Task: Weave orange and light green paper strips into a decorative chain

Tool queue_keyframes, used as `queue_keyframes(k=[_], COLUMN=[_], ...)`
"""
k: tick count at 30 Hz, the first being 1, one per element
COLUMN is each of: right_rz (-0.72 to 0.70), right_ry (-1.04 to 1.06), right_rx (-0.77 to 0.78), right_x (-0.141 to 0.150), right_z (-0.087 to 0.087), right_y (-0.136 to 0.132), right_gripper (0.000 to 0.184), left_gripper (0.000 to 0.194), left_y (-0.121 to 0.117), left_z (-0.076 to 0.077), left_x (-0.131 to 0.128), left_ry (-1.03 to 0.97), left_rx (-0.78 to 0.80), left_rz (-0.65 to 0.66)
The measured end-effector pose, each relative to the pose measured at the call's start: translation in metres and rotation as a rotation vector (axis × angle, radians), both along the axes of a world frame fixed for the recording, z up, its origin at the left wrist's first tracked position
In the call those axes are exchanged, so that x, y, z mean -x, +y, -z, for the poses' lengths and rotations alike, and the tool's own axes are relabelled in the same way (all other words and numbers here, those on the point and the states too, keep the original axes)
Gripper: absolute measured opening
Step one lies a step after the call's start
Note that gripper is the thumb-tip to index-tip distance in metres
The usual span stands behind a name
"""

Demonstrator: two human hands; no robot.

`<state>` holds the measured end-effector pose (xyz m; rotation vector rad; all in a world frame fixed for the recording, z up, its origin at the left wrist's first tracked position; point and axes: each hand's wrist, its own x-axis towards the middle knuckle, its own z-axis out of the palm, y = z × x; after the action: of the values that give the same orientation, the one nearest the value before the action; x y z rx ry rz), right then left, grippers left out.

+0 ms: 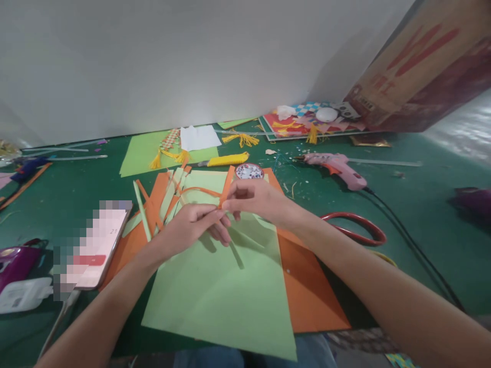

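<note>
Fingertips of both hands meet over a light green paper sheet (230, 296). A narrow orange paper strip (229, 180) rises from between them, pinched by my right hand (263, 199). My left hand (195, 225) is closed on the strip's lower end, where a small fold seems to lie under the fingertips. Another thin orange strip curves in from the left toward the same spot. Beneath the green sheet lies orange paper (310, 286). Several loose orange and green strips (153, 204) are heaped left of my left hand.
Beyond the hands lie a yellow utility knife (228, 160) and a round dish of small beads (249, 171). A pink glue gun (337, 168) with a black cord lies right, near a red ring (356, 228). A phone (95, 250) rests left; a paper bag (418, 66) stands back right.
</note>
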<state>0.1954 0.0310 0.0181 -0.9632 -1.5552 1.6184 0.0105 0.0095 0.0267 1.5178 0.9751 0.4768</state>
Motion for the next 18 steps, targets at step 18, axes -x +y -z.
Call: queue_keyframes(k=[18], right_rz=[0.175], right_ry=[0.036], right_rx=[-0.05], right_x=[-0.007], right_z=[-0.004], right_y=[0.003], right_gripper=[0.024], left_gripper=[0.03], left_y=[-0.003], left_z=[0.002], left_x=[-0.003], left_ry=[0.112], left_rx=[-0.066], left_rz=[0.017])
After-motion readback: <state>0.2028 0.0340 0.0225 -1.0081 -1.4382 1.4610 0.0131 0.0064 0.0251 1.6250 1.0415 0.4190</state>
